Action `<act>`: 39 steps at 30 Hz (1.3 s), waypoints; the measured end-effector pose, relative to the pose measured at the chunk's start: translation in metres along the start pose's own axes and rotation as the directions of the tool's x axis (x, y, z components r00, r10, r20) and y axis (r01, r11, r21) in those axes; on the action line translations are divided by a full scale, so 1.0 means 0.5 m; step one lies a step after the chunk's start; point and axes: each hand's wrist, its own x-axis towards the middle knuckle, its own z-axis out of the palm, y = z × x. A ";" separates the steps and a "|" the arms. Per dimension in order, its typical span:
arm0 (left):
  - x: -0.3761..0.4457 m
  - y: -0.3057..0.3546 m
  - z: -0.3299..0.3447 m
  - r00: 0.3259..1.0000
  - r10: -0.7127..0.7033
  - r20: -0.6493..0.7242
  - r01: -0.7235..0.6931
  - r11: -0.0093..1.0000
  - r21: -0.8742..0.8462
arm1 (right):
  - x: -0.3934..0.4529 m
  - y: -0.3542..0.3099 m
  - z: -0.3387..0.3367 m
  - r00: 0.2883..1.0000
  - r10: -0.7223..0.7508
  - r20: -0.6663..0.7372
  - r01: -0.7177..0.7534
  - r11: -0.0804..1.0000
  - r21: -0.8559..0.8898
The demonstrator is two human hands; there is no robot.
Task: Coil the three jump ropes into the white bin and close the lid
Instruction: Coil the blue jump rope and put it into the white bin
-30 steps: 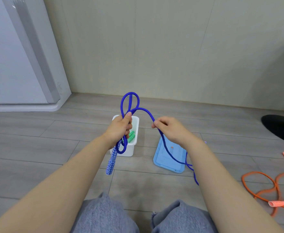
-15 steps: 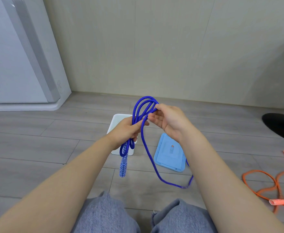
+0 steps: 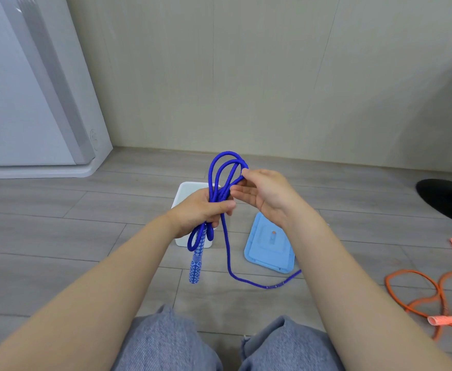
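Observation:
The blue jump rope (image 3: 226, 167) stands up in several loops from my left hand (image 3: 202, 210), which grips the bundle in its fist. One patterned blue handle (image 3: 196, 259) hangs below that hand, and a loose strand runs down to the floor and off under my right forearm. My right hand (image 3: 263, 195) is beside the loops, its fingers nearly straight and their tips touching the top of the coil. The white bin (image 3: 186, 188) stands on the floor behind my left hand, its inside hidden. Its light blue lid (image 3: 269, 246) lies flat to the right of it.
An orange jump rope (image 3: 433, 287) with pink handles (image 3: 449, 319) lies loose on the floor at the right. A black base (image 3: 447, 196) sits at the far right, a white appliance (image 3: 32, 103) at the left, and a wall (image 3: 246, 76) behind. My knees are at the bottom edge.
My right hand carried another length of blue rope to my left hand and added a loop to the coil. Less rope now trails on the floor. The handle hangs lower.

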 end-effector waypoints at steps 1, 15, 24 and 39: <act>-0.001 0.001 0.003 1.000 -0.016 0.014 0.014 0.997 0.078 | 0.001 0.001 -0.003 1.000 -0.002 0.006 0.001 1.000 0.010; 0.014 0.028 -0.011 0.961 -0.011 -0.275 -0.136 0.849 -0.510 | 0.021 0.108 -0.066 0.960 0.205 0.190 -0.048 0.790 -0.611; 0.009 0.034 -0.026 0.905 -0.030 -0.424 -0.209 0.837 -0.505 | 0.015 0.135 -0.094 0.753 0.641 0.147 -0.092 0.324 -0.942; 0.011 -0.022 -0.023 0.921 -0.067 -0.383 0.066 0.998 -0.014 | 0.013 0.018 -0.055 0.972 -0.130 0.195 0.230 0.377 -0.897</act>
